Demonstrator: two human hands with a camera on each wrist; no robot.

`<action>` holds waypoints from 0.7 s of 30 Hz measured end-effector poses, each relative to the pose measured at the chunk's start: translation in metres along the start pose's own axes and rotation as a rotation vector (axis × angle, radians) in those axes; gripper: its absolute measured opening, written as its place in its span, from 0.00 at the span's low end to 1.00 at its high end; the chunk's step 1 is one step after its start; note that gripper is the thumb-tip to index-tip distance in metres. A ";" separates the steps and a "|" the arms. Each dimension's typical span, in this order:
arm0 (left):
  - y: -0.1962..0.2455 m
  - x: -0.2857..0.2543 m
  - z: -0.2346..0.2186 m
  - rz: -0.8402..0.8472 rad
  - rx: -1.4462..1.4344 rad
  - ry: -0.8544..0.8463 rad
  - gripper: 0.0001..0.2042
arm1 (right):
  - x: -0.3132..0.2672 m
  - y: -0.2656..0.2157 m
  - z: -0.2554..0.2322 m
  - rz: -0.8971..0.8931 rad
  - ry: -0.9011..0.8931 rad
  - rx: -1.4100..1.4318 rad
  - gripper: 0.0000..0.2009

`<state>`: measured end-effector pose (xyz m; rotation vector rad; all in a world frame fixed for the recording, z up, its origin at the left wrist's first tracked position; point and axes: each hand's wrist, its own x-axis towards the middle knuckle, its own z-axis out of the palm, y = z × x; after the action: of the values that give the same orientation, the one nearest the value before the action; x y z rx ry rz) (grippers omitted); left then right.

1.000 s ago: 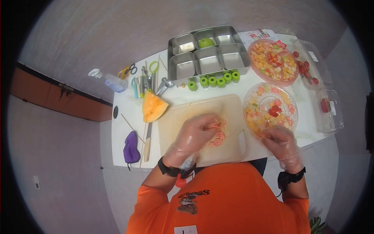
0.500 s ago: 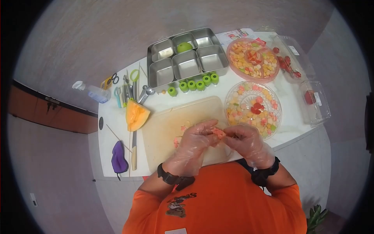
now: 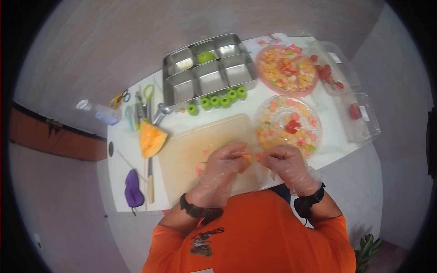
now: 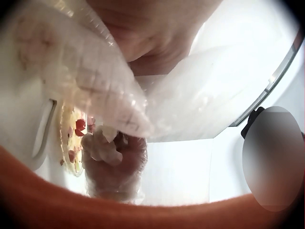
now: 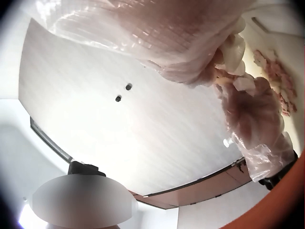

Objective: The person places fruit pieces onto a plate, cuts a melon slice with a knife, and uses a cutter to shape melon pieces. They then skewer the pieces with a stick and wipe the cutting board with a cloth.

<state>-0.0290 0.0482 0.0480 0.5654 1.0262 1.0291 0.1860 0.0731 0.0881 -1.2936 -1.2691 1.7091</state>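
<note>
Both hands wear clear plastic gloves and meet above the near right part of the cutting board (image 3: 182, 150). My left hand (image 3: 223, 170) holds a small orange-pink piece of fruit (image 3: 248, 158) at its fingertips. Just right of it, my right hand (image 3: 289, 168) pinches a small pinkish-red fruit piece (image 3: 259, 157) between thumb and fingers. Pink fruit scraps (image 5: 279, 78) lie on the board beside the left hand. Beyond the right hand stands a clear platter (image 3: 320, 125) of cut fruit with red pieces at its centre.
A pink divided tray (image 3: 261, 79) of diced fruit and clear boxes (image 3: 366, 129) with strawberries are at right. Behind the board stand green-topped cutters (image 3: 215, 101) and a steel compartment tray (image 3: 166, 93). Melon wedge (image 3: 151, 140), knife (image 3: 150, 189) and purple pouch (image 3: 134, 189) lie left.
My right hand has come from the clear platter's near edge to the left hand. Their fingertips worked together on the fruit, then drew slightly apart. The head view has turned right.
</note>
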 end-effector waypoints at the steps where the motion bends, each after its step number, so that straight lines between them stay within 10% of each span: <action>1: -0.001 0.002 0.001 0.006 0.021 0.015 0.21 | -0.003 -0.007 -0.009 0.089 0.035 -0.005 0.06; 5: 0.000 0.002 0.001 -0.020 -0.010 0.048 0.22 | 0.009 0.029 -0.074 -0.260 0.381 0.005 0.05; 8: -0.005 0.005 -0.003 0.004 -0.010 0.068 0.21 | 0.007 0.033 -0.131 -0.088 0.625 -0.220 0.06; 21: -0.008 0.006 -0.008 -0.009 0.017 0.039 0.19 | -0.002 0.045 -0.165 0.069 0.481 -0.549 0.12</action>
<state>-0.0321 0.0501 0.0357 0.5567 1.0716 1.0277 0.3458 0.1078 0.0379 -1.9374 -1.4462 1.0101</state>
